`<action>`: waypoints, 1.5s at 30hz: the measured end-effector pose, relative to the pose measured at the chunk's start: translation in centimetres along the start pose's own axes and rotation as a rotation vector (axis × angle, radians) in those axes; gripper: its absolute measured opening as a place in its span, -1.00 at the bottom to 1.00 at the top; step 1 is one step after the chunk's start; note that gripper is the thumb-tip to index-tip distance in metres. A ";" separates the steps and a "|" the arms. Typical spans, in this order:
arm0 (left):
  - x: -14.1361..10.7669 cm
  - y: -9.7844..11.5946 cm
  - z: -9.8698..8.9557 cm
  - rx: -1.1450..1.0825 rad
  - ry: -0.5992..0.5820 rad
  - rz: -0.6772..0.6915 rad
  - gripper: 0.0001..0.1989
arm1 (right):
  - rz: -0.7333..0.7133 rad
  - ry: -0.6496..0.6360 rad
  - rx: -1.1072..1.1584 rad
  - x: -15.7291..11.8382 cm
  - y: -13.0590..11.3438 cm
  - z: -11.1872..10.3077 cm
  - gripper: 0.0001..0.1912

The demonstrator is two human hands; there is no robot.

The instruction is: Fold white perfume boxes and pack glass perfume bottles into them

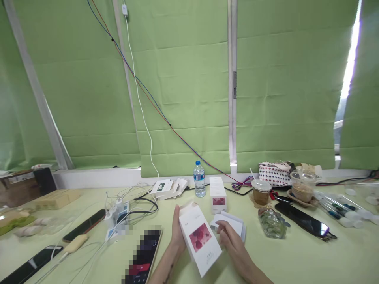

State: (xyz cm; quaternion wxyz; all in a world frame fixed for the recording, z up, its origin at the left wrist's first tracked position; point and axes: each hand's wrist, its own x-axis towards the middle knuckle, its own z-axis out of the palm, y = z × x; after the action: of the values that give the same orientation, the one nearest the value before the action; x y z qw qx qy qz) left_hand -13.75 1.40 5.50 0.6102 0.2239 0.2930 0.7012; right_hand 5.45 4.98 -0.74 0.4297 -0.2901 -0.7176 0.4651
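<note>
A white box [199, 238] with a red floral picture is tilted above the table, its top end toward the back. Around its left side wraps my left hand [177, 230]. Just right of the box is my right hand [232, 242], fingers curled over white folded papers [232, 223] lying on the table; whether it grips anything I cannot make out. A second white box [218, 195] with a similar picture stands behind the papers. To its left is a water bottle [199, 179] with a blue cap.
At left lie a phone [145, 256], two more phones and a cluster of white cables [118, 215]. Flat white packaging [168, 188] is at the back. Lidded drink cups [261, 191], a clear bag [272, 224] and a black phone [302, 219] occupy the right.
</note>
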 end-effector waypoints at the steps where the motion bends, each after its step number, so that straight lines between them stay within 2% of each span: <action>1: -0.3 -0.8 0.0 -0.054 -0.037 -0.019 -0.40 | 0.055 -0.061 0.143 -0.3 -0.4 0.3 -0.44; 3: -0.7 -2.2 0.0 -0.009 -0.107 -0.010 -0.34 | 0.154 -0.207 0.368 -0.9 -1.1 0.8 -0.34; 5: -0.9 -3.2 0.0 0.026 -0.128 -0.011 -0.27 | 0.206 -0.283 0.474 -1.2 -1.5 1.2 -0.32; 8: -0.7 -4.1 -0.2 0.084 -0.034 0.070 -0.24 | 0.220 -0.165 0.452 -1.0 -1.3 1.3 -0.34; 11: -0.7 -4.5 -0.3 0.211 0.062 0.224 -0.30 | 0.220 0.020 0.362 -0.4 -0.3 1.1 -0.29; 14: -0.9 -4.7 -0.3 0.403 0.041 0.249 -0.26 | 0.160 0.127 0.243 -0.1 0.4 0.9 -0.28; 17: -0.9 -5.1 -0.5 0.542 0.024 0.233 -0.14 | 0.076 0.029 0.119 -0.2 0.2 0.6 -0.35; 19: -0.7 -5.3 -0.9 0.548 0.054 0.221 -0.14 | 0.032 -0.034 0.023 -0.3 -0.3 0.2 -0.41; 21: -0.4 -5.3 -1.2 0.521 0.104 0.222 -0.19 | -0.030 -0.026 -0.163 -0.1 -0.7 -0.5 -0.50; 23: -0.1 -5.1 -1.4 0.506 0.136 0.222 -0.20 | -0.108 0.023 -0.443 0.5 -0.6 -1.5 -0.52; 24: -0.1 -5.1 -1.4 0.509 0.121 0.209 -0.22 | -0.137 0.055 -0.596 0.8 -0.4 -2.0 -0.51; 26: -0.2 -5.1 -1.4 0.522 0.015 0.146 -0.32 | -0.145 0.127 -0.840 1.5 0.5 -3.2 -0.53; 28: -0.2 -5.5 -1.4 0.523 -0.109 0.078 -0.43 | -0.111 0.185 -0.969 2.0 1.6 -4.3 -0.60; 30: -0.2 -6.0 -1.6 0.512 -0.144 0.045 -0.46 | -0.065 0.227 -1.018 2.2 2.7 -5.0 -0.64; 34: 0.0 -6.4 -2.1 0.477 0.024 0.078 -0.27 | 0.002 0.271 -1.056 2.2 4.0 -5.4 -0.66; 36: 0.0 -6.1 -2.0 0.445 0.062 0.105 -0.16 | 0.017 0.282 -1.064 2.2 4.2 -5.4 -0.67; 40: -0.2 -5.1 -1.3 0.371 0.008 0.140 -0.05 | 0.033 0.306 -1.062 2.2 4.1 -5.1 -0.68; 45: -0.2 -4.9 -0.9 0.330 -0.042 0.204 -0.17 | 0.065 0.329 -1.015 2.1 4.6 -4.9 -0.68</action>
State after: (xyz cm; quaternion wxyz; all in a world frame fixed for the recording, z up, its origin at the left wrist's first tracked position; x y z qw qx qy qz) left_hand -10.80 1.52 1.48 0.4968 0.3640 0.3669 0.6972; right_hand 8.88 10.58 -3.30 0.3275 -0.5529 -0.7659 0.0208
